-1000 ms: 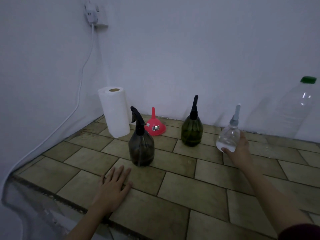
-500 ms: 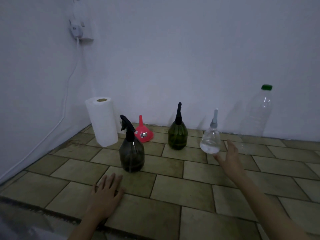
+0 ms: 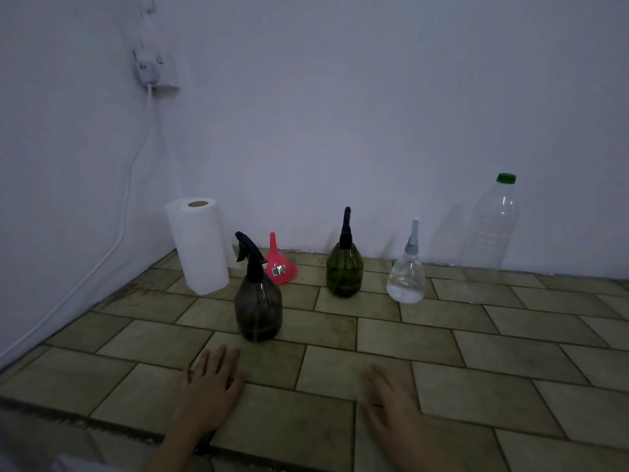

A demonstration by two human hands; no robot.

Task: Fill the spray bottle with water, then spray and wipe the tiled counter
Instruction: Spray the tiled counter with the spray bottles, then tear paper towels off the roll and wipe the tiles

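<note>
1. The tiled counter fills the lower half of the view and meets the wall behind it; every other place here is given from the smoky spray bottle.
2. The clear water bottle with a green cap stands upright against the wall, far to the right of and behind the smoky spray bottle.
3. The paper towel roll stands on end just to its left and behind it, in the corner.
4. The smoky spray bottle, dark with a black trigger head, stands upright on the tiles, nearest the person.
5. The green spray bottle stands upright to its right and farther back.
6. The clear spray bottle, grey-headed, stands beyond the green one, still farther right.
7. The left hand lies palm-down on the tiles directly in front of the smoky spray bottle, fingers straight and spread, holding nothing.
8. The right hand lies to the front right, palm down, fingers extended and blurred, holding nothing.
9. The pink funnel sits mouth-down just behind it.
</note>
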